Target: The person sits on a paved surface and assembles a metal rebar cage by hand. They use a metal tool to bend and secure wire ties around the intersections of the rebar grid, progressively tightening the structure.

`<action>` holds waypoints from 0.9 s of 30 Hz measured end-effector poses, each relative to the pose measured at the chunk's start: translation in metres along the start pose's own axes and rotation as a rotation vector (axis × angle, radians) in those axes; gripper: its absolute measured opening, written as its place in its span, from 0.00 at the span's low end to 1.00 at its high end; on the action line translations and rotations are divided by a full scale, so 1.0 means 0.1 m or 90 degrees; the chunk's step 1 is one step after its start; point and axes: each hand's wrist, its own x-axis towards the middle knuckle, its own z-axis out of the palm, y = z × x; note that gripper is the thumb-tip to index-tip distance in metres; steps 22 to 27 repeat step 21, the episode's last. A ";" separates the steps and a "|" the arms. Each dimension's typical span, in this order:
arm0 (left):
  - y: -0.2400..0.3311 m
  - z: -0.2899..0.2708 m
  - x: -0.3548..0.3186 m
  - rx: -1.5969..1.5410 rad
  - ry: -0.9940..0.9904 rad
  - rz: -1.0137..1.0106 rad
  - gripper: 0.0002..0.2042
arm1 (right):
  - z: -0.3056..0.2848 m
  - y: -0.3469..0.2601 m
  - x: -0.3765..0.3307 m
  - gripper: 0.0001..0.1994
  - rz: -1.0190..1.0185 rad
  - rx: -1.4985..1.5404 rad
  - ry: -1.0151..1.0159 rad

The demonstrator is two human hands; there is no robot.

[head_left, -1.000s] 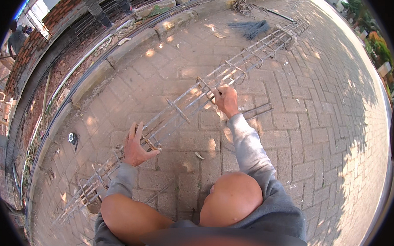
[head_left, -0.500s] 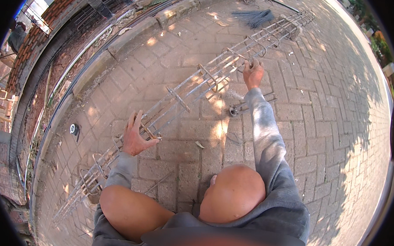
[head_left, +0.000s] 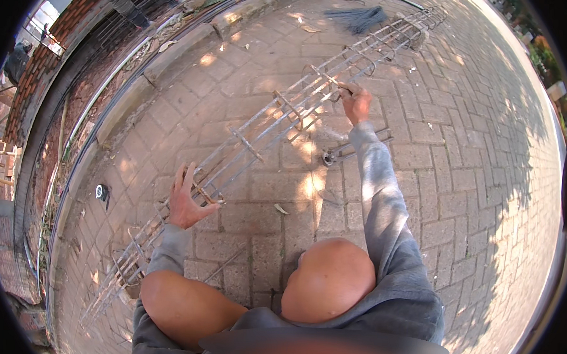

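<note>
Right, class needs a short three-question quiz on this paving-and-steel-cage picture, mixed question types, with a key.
1. True or false: the left hand rests on the long grey steel rebar cage.
2. Which hand reaches farther along the cage: A left, B right hand?
3. What does the cage lie on?

Key: 1 true. 2 B. 3 The reddish brick paving.

Right hand (head_left: 356, 103) farther along rebar cage (head_left: 260, 138)
</note>
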 end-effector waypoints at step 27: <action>-0.21 -0.20 0.22 -0.166 -0.012 0.078 0.63 | -0.11 0.42 -0.21 0.23 0.137 -0.063 0.011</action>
